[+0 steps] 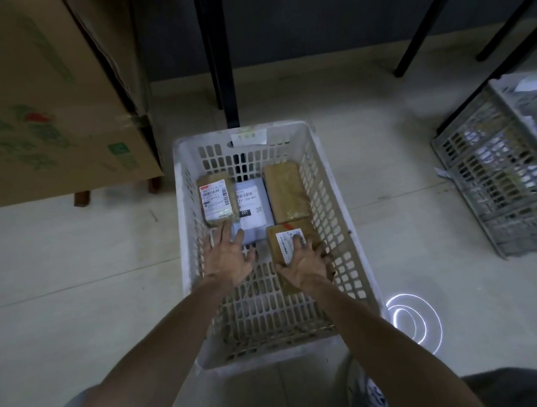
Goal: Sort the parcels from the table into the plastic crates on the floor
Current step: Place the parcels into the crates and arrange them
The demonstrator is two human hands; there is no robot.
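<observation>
Pale floor tiles [80, 255] fill the dim room, and a large cardboard box [53, 98] with green print takes up the upper left of the frame. Black table legs [225, 61] stand at the top centre. Below them, in the middle of the frame, a white plastic crate [182, 224] sits on the floor with four parcels in its far half. At the left of the crate lies a labelled brown parcel [216, 202], which overlaps a grey mailer bag [252, 210] beside it. A plain brown parcel [286, 192] lies to the right of the mailer. The left hand [229, 261] reaches into the crate with its fingers straight and spread, the tips touching the near edge of the labelled parcel and the mailer. The right hand [306, 264] grips a small brown parcel [285, 240] at the crate's right wall, thumb on the near left corner and fingers curled over the top and right side. A ring of light [413, 320] shines on the floor just right of the crate. A grey crate [491, 177] holding pale packages stands at the right edge.
</observation>
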